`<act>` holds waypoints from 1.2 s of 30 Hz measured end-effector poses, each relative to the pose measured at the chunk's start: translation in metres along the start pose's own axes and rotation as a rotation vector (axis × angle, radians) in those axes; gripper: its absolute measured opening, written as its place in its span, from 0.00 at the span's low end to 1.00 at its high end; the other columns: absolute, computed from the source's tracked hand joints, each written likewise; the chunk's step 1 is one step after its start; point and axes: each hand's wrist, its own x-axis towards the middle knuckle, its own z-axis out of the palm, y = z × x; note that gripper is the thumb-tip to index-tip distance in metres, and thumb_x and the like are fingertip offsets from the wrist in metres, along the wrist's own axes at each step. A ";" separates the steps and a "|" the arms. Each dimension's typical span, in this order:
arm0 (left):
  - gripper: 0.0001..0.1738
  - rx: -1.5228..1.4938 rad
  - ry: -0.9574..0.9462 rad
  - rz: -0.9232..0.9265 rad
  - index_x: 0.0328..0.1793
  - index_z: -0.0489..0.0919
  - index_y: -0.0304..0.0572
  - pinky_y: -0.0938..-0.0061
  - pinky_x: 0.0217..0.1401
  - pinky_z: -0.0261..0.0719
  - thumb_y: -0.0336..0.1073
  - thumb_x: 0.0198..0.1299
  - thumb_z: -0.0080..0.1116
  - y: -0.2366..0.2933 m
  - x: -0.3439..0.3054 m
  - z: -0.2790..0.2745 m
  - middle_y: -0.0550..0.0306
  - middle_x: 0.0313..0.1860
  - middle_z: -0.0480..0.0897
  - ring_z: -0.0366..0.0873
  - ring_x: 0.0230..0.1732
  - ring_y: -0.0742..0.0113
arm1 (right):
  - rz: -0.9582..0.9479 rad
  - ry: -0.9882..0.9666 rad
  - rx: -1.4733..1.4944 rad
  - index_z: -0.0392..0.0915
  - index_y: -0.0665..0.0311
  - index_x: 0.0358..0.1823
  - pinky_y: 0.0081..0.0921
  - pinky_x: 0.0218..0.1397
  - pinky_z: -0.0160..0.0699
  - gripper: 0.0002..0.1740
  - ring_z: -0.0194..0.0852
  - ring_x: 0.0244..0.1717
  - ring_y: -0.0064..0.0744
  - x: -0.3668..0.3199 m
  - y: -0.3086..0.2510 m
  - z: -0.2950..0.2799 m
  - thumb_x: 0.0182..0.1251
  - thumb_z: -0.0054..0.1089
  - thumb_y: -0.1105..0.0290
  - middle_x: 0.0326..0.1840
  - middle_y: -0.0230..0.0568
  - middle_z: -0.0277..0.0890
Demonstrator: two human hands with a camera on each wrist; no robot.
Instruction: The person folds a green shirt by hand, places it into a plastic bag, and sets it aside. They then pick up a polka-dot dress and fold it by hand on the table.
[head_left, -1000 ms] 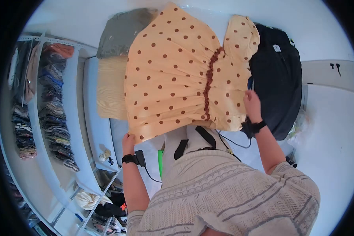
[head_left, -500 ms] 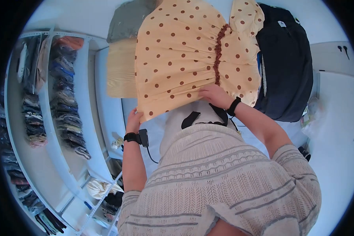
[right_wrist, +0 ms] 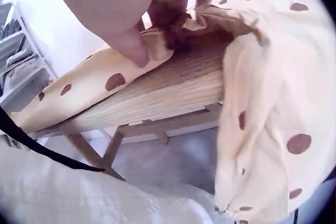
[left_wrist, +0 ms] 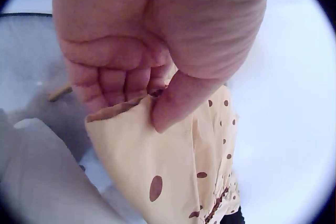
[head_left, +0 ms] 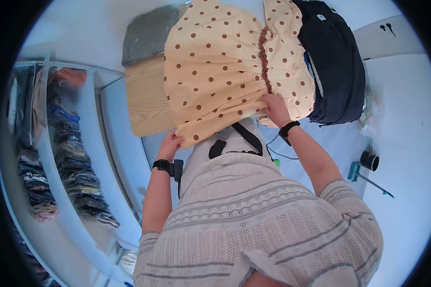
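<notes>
A cream dress with brown polka dots [head_left: 215, 62] lies spread over a wooden table [head_left: 148, 95], its skirt to the left and bodice to the right. A brown ruffled trim [head_left: 263, 57] runs across its waist. At the near corner of the skirt hem, my left hand [head_left: 170, 146] pinches the fabric between thumb and fingers. My right hand [head_left: 277, 109] holds the dress's near edge by the waist, where the left part of the cloth bunches under the thumb in the right wrist view. One short sleeve [right_wrist: 257, 161] droops over the table edge there.
Black folded garments or a bag [head_left: 333, 67] lie against the bodice on the right. A grey plastic-wrapped packet [head_left: 151, 36] is at the table's far left. Shelves with stacked bagged clothes [head_left: 81, 177] stand on the left. A black bin [head_left: 369, 161] is on the floor at right.
My right hand has gone from the bodice's right part to the near edge at the waist and gripped it. The left hand keeps its hold on the hem corner, now lifted and drawn slightly right.
</notes>
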 end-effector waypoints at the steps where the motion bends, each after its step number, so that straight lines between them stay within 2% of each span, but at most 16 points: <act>1: 0.21 -0.104 -0.081 0.014 0.59 0.70 0.37 0.74 0.52 0.74 0.34 0.60 0.56 -0.001 0.002 -0.001 0.57 0.49 0.79 0.77 0.50 0.69 | 0.004 0.006 0.005 0.75 0.57 0.45 0.37 0.65 0.60 0.18 0.68 0.56 0.40 0.003 -0.009 0.003 0.50 0.60 0.74 0.48 0.37 0.75; 3: 0.22 -0.200 -0.155 0.035 0.61 0.69 0.37 0.72 0.57 0.74 0.37 0.63 0.55 0.005 0.004 -0.002 0.55 0.53 0.78 0.76 0.54 0.67 | -0.009 -0.065 -0.012 0.74 0.56 0.48 0.38 0.65 0.60 0.21 0.68 0.55 0.41 0.010 -0.027 0.008 0.49 0.62 0.71 0.46 0.38 0.74; 5: 0.27 -0.615 -0.263 -0.185 0.65 0.66 0.37 0.71 0.59 0.73 0.46 0.67 0.50 0.016 0.002 -0.001 0.52 0.58 0.76 0.75 0.57 0.65 | -0.019 -0.097 0.100 0.74 0.56 0.48 0.39 0.64 0.61 0.22 0.68 0.54 0.41 0.014 -0.046 0.016 0.48 0.63 0.70 0.45 0.38 0.74; 9: 0.29 -0.613 -0.219 -0.144 0.65 0.68 0.36 0.70 0.58 0.74 0.52 0.69 0.45 -0.007 0.029 -0.007 0.54 0.58 0.77 0.77 0.54 0.66 | -0.077 -0.205 0.203 0.73 0.55 0.48 0.38 0.60 0.63 0.22 0.69 0.51 0.40 0.023 -0.081 0.025 0.47 0.63 0.69 0.43 0.38 0.73; 11: 0.26 -0.366 -0.063 -0.185 0.63 0.69 0.35 0.71 0.58 0.74 0.48 0.69 0.47 -0.001 0.034 -0.006 0.54 0.58 0.78 0.78 0.54 0.67 | -0.093 -0.198 0.186 0.74 0.55 0.47 0.37 0.59 0.63 0.21 0.70 0.50 0.40 0.025 -0.086 0.036 0.46 0.63 0.70 0.41 0.37 0.73; 14: 0.22 -0.151 -0.074 -0.184 0.61 0.71 0.37 0.72 0.56 0.75 0.44 0.68 0.49 0.012 0.031 0.001 0.54 0.55 0.79 0.79 0.52 0.69 | -0.112 -0.257 0.149 0.75 0.55 0.44 0.36 0.59 0.63 0.20 0.70 0.48 0.39 0.026 -0.077 0.056 0.44 0.63 0.71 0.38 0.35 0.73; 16: 0.21 -0.124 -0.058 -0.117 0.60 0.71 0.37 0.73 0.55 0.76 0.43 0.68 0.49 0.020 0.033 0.002 0.54 0.54 0.80 0.79 0.52 0.69 | -0.110 -0.325 0.134 0.76 0.55 0.42 0.36 0.59 0.63 0.19 0.70 0.48 0.38 0.022 -0.074 0.056 0.44 0.63 0.71 0.37 0.34 0.74; 18: 0.19 -0.099 -0.040 -0.049 0.60 0.72 0.37 0.73 0.55 0.76 0.41 0.68 0.49 0.023 0.034 0.004 0.54 0.53 0.80 0.79 0.52 0.70 | -0.250 -0.229 0.163 0.77 0.56 0.40 0.36 0.59 0.64 0.18 0.70 0.48 0.37 0.017 -0.073 0.050 0.43 0.63 0.71 0.36 0.32 0.75; 20: 0.19 -0.176 0.204 0.070 0.59 0.71 0.36 0.73 0.54 0.76 0.42 0.69 0.47 0.025 0.037 0.010 0.55 0.52 0.80 0.78 0.52 0.69 | -0.327 -0.217 0.202 0.77 0.56 0.41 0.37 0.59 0.64 0.17 0.71 0.48 0.38 0.013 -0.074 0.042 0.44 0.63 0.71 0.37 0.32 0.75; 24: 0.16 -0.188 0.265 0.111 0.53 0.74 0.35 0.75 0.50 0.77 0.40 0.69 0.49 0.020 0.046 0.005 0.56 0.47 0.81 0.79 0.48 0.68 | -0.440 -0.153 0.236 0.76 0.55 0.43 0.37 0.58 0.66 0.17 0.71 0.48 0.39 0.007 -0.077 0.039 0.48 0.64 0.69 0.38 0.35 0.75; 26: 0.18 -0.375 0.114 0.124 0.59 0.70 0.36 0.72 0.57 0.75 0.39 0.69 0.47 0.021 0.044 0.003 0.55 0.53 0.79 0.77 0.54 0.67 | -0.397 -0.151 0.235 0.76 0.55 0.43 0.37 0.57 0.66 0.17 0.71 0.48 0.39 0.006 -0.076 0.045 0.49 0.64 0.68 0.38 0.36 0.75; 30: 0.17 -0.233 0.090 0.082 0.60 0.70 0.38 0.71 0.59 0.74 0.36 0.68 0.49 0.030 0.038 0.002 0.54 0.54 0.78 0.76 0.56 0.66 | -0.348 -0.154 0.255 0.75 0.56 0.41 0.37 0.54 0.68 0.15 0.71 0.46 0.41 0.013 -0.079 0.045 0.50 0.63 0.68 0.37 0.39 0.74; 32: 0.17 -0.204 0.088 0.239 0.60 0.69 0.38 0.72 0.57 0.74 0.33 0.67 0.50 0.040 0.037 0.002 0.55 0.54 0.78 0.77 0.53 0.65 | -0.340 -0.163 0.269 0.75 0.56 0.41 0.37 0.52 0.69 0.14 0.71 0.45 0.42 0.015 -0.079 0.047 0.50 0.63 0.68 0.37 0.39 0.74; 33: 0.17 -0.203 0.086 0.237 0.60 0.69 0.38 0.72 0.57 0.74 0.33 0.67 0.50 0.041 0.040 0.000 0.55 0.54 0.78 0.77 0.53 0.65 | -0.323 -0.171 0.273 0.75 0.57 0.39 0.38 0.50 0.70 0.12 0.72 0.43 0.43 0.016 -0.080 0.048 0.51 0.62 0.67 0.34 0.40 0.75; 35: 0.15 -0.149 0.241 0.212 0.57 0.70 0.36 0.74 0.54 0.74 0.29 0.64 0.50 0.041 0.046 -0.004 0.54 0.54 0.77 0.76 0.51 0.66 | -0.308 -0.180 0.280 0.75 0.58 0.37 0.39 0.47 0.71 0.11 0.72 0.41 0.45 0.019 -0.080 0.051 0.53 0.62 0.66 0.32 0.41 0.75; 36: 0.15 -0.148 0.244 0.212 0.57 0.70 0.36 0.74 0.54 0.74 0.29 0.64 0.50 0.038 0.045 -0.005 0.54 0.54 0.77 0.76 0.51 0.66 | -0.225 -0.214 0.309 0.77 0.59 0.37 0.40 0.44 0.71 0.10 0.73 0.39 0.46 0.023 -0.081 0.052 0.55 0.61 0.65 0.29 0.42 0.75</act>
